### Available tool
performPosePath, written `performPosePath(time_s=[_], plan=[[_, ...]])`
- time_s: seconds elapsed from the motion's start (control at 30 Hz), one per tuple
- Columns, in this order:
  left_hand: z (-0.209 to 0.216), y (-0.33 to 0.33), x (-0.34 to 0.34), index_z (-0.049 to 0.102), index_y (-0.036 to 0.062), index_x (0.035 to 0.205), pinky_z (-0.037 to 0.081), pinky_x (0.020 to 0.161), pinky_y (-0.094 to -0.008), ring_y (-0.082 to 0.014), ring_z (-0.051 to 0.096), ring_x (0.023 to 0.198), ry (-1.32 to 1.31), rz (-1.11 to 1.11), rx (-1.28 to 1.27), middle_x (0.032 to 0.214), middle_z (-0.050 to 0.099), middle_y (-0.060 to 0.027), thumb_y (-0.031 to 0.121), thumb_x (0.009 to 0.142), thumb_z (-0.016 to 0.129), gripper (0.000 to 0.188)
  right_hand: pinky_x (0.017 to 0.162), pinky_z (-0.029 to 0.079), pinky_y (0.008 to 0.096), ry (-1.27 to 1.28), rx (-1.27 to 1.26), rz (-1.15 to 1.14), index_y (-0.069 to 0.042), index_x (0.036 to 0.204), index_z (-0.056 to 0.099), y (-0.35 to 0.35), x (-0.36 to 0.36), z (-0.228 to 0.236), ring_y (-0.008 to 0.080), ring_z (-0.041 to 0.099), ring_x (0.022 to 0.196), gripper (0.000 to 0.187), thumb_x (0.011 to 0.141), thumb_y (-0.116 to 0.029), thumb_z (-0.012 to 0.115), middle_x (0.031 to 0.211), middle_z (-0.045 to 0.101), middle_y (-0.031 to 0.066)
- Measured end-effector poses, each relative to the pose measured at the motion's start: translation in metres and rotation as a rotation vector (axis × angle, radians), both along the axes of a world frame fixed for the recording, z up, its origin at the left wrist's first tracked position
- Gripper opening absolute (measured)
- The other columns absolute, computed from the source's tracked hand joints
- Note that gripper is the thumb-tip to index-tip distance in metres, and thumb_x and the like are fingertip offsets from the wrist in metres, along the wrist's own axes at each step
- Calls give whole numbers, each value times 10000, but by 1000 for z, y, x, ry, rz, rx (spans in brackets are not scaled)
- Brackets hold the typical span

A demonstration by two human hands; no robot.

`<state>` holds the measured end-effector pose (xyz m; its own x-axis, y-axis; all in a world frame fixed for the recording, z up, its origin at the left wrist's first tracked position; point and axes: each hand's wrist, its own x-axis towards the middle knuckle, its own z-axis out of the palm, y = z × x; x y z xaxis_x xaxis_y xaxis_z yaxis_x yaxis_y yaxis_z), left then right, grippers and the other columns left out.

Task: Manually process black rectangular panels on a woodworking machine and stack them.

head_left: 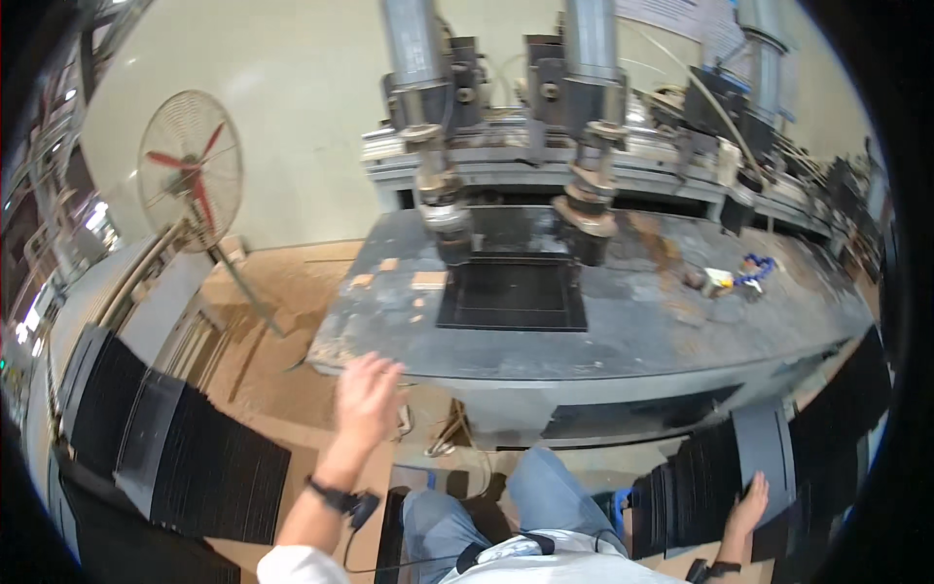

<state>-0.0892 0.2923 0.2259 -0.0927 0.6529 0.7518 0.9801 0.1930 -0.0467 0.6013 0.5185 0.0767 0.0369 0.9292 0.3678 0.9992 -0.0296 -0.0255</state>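
My left hand [368, 397] is raised just off the front left edge of the machine table. It is slightly blurred, with its fingers stretched out and nothing visible in them. At the lower right, my right hand [747, 506] lies with extended fingers against a flat grey panel [762, 443], the face of a piece in a stack of dark panels [702, 477]. On the machine table [389, 326], a black rectangular panel [511, 292] lies under two vertical machine heads [448, 224], apart from both hands.
Small tan wood pieces [428, 280] lie left of the black panel. A coiled blue hose [756, 270] sits on the table's right side. More dark panels [219, 467] are stacked at the left. Behind them stands a fan [190, 170] with red blades.
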Motion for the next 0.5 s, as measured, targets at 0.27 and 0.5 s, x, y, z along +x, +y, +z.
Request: performPosePath(time_s=[0.27,0.5], plan=[[-44,200,19,376,128,1422,143,1130,-524,-319,253,1382,-309,48,-494,1475,334,-125,627,872,436,745,956,443,393,248,238,344,-5,1182,583,-42,-67,120,356,582,1086,564,646,166,532,1154,615,177],[-42,161,48,443,71,1354,208,1101,-541,-344,337,1312,-241,-27,-379,1378,425,-164,585,832,553,741,858,504,389,237,417,985,-39,1040,646,8,-199,199,303,642,971,380,680,28,546,1032,668,132]])
